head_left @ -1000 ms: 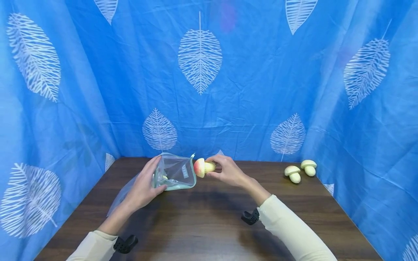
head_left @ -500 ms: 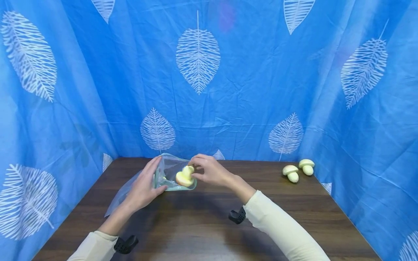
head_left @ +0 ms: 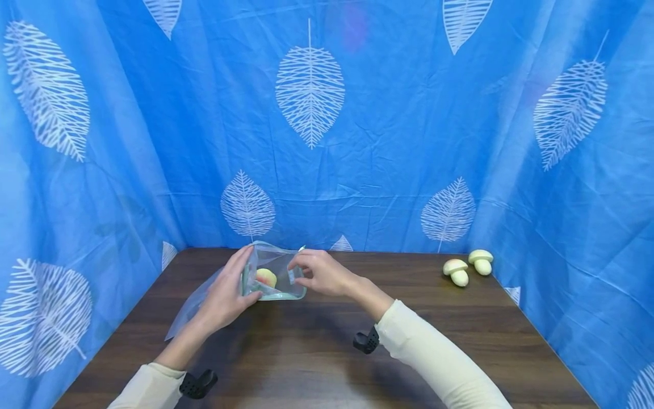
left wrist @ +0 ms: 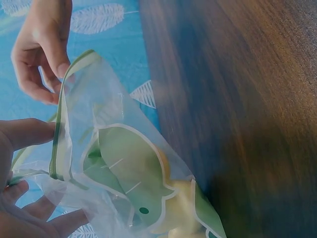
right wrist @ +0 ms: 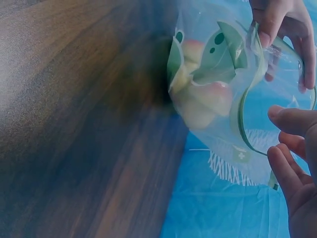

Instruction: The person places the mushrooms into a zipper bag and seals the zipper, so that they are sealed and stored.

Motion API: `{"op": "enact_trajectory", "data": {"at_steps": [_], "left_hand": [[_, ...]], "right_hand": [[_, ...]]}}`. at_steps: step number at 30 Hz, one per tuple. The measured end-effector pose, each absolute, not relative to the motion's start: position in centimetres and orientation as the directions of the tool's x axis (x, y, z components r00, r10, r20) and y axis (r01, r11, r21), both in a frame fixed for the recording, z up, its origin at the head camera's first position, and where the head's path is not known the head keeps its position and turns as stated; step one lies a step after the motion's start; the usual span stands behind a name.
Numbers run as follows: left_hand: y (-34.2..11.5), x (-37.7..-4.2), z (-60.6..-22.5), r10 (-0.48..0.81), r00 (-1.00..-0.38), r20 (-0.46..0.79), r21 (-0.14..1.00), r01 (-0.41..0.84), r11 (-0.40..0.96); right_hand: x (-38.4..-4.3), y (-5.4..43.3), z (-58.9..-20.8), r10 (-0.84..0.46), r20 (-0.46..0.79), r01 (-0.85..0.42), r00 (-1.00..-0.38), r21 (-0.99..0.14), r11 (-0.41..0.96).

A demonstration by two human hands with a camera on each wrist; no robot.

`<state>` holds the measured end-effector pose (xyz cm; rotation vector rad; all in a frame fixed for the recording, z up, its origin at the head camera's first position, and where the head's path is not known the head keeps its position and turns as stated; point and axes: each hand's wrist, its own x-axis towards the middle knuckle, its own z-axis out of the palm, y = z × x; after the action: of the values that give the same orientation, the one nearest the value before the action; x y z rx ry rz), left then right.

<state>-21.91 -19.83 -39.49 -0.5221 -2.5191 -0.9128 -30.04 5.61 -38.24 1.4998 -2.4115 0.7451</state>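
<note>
Clear bag point(head_left: 281, 262): one, its mouth between left hand point(head_left: 227, 292) and right hand point(head_left: 324, 274).
Loose mushrooms point(head_left: 456, 272): two on the table point(head_left: 306, 346), well right of both hands.
Bagged mushrooms point(head_left: 267, 277): at least two, I think; printed film blurs my count.
Left: grasping the bag's rim.
Right: free, fingers loosely curled at the mouth.

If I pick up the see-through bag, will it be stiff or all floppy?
Probably floppy: the bag looks thin and wrinkled. It might sag around the mushrooms showing inside. Its green rim may be a little stiffer, since it curves smoothly.
</note>
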Motion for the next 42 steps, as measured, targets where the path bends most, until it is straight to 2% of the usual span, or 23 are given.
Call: {"op": "enact_trajectory", "data": {"at_steps": [10, 22, 30, 42], "left_hand": [[-19.9, -22.0, -39.6, 0.208, -0.84, 0.502, 0.501, 0.478, 0.722], [-20.0, -22.1, -39.5, 0.212, -0.835, 0.509, 0.49, 0.483, 0.726], [-20.1, -22.1, -39.2, 0.222, -0.814, 0.536, 0.484, 0.512, 0.71], [-20.3, -22.0, -39.4, 0.211, -0.833, 0.511, 0.502, 0.489, 0.714]], "right_hand": [[-30.1, 6.4, -38.6, -0.771, 0.413, -0.871, -0.484, -0.308, 0.382], [-30.9, 10.3, -38.5, -0.733, 0.464, -0.867, -0.498, -0.278, 0.413], [-31.3, 13.5, -38.6, -0.671, 0.46, -0.813, -0.582, -0.33, 0.479], [-32.1, 18.3, -38.6, -0.559, 0.473, -0.732, -0.681, -0.426, 0.531]]}}
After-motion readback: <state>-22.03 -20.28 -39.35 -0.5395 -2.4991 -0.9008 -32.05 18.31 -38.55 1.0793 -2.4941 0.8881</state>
